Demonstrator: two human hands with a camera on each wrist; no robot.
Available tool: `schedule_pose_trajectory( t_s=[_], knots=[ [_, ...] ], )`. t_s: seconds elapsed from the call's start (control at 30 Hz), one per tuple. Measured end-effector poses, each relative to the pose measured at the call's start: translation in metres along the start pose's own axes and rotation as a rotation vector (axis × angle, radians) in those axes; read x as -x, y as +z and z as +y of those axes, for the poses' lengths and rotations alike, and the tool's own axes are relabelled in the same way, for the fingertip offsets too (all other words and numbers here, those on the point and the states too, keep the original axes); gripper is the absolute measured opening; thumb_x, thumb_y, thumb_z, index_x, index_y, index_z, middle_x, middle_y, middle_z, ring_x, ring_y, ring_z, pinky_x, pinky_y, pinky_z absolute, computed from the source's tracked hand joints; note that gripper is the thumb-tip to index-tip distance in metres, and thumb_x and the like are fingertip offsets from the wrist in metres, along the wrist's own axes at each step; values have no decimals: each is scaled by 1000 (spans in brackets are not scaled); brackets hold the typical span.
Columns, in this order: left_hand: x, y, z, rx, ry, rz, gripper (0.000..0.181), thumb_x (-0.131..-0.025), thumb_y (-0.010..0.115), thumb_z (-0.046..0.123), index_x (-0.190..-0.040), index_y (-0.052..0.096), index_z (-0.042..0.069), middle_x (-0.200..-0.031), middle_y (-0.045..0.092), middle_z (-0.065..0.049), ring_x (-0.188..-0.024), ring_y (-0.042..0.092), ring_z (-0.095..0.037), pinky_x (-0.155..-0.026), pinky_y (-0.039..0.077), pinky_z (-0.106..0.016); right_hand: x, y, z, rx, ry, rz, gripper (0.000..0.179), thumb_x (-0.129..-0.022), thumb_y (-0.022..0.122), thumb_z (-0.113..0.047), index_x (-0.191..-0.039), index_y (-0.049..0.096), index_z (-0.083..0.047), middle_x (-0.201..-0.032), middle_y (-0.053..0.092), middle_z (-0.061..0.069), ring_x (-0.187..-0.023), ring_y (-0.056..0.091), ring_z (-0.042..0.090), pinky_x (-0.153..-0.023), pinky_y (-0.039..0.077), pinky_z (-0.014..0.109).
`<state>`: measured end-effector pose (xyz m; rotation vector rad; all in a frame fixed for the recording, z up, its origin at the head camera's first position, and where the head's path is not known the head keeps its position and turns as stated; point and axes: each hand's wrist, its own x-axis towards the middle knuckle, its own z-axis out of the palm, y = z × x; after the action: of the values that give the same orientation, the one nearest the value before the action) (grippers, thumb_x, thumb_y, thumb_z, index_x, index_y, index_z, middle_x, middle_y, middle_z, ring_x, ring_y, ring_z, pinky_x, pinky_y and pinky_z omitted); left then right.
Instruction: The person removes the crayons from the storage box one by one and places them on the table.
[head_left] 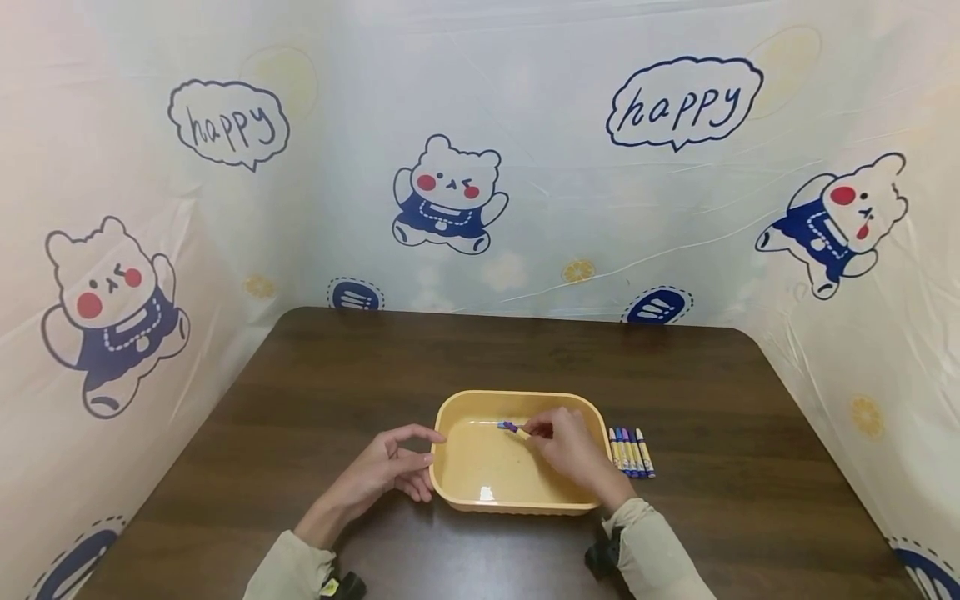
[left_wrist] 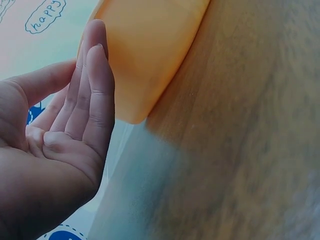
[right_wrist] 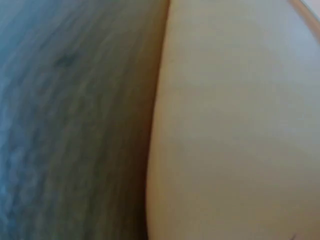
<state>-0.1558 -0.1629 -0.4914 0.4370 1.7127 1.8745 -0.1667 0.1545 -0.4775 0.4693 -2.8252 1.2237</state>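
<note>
A yellow plastic basin (head_left: 487,492) stands on the table, its inside facing up in the head view. My left hand (head_left: 390,467) is at its left end, fingertips touching the rim and outer wall. In the left wrist view, the fingers of that hand (left_wrist: 75,110) lie fairly straight against the basin wall (left_wrist: 150,45). Inside the basin, my right hand (head_left: 566,442) pinches a crayon (head_left: 517,430) with a purple end and yellow wrapper. A light-blue bit shows beside its tip; whether it belongs to another crayon I cannot tell. The right wrist view holds only the basin's outer wall (right_wrist: 225,125) and blurred tabletop.
Several crayons (head_left: 632,452) lie side by side just right of the basin, partly hidden by its rim. The dark wooden table (head_left: 337,367) is bounded at the back and sides by a printed curtain (head_left: 555,208).
</note>
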Motion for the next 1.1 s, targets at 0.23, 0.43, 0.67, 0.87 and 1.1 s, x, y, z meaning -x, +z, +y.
schedule_pose_trajectory(
  t_s=[0.23, 0.43, 0.67, 0.87, 1.1],
  knots=[
    [1, 0, 0, -6, 6, 7, 43, -99, 58, 3, -137, 43, -11, -78, 72, -12, -65, 70, -20, -61, 59, -34, -1, -7, -5, -336, 73, 16, 9, -83, 78, 0, -92, 77, -4, -85, 72, 5, -73, 62, 15, -66, 54, 26],
    [0, -1, -1, -30, 28, 0, 41, -99, 58, 4, -135, 44, -11, -79, 72, -19, -62, 69, -18, -55, 54, -26, 3, -17, -11, -555, 156, 44, 18, -85, 79, -8, -101, 76, -1, -96, 73, 12, -81, 68, 19, -75, 57, 31],
    [2, -3, -2, -35, 44, -24, 41, -99, 57, 4, -135, 44, -11, -81, 73, -20, -44, 57, -10, -43, 47, -22, 17, -29, -8, -718, 236, 119, 25, -85, 78, -8, -107, 73, 3, -103, 72, 14, -88, 68, 21, -80, 55, 29],
    [2, -3, 1, 27, 10, -52, 46, -100, 56, 4, -139, 38, -11, -83, 72, -22, -56, 68, -16, -50, 55, -30, 38, -46, -3, -769, 262, 185, 31, -84, 79, -8, -109, 70, 9, -96, 73, 7, -84, 68, 15, -77, 56, 29],
    [5, -4, 4, 18, -18, -69, 46, -100, 55, 2, -142, 38, -8, -86, 72, -21, -62, 70, -19, -51, 56, -31, 71, -80, 21, -854, 215, 299, 24, -88, 73, 1, -108, 68, 13, -93, 74, 2, -86, 69, 12, -76, 56, 26]
  ],
)
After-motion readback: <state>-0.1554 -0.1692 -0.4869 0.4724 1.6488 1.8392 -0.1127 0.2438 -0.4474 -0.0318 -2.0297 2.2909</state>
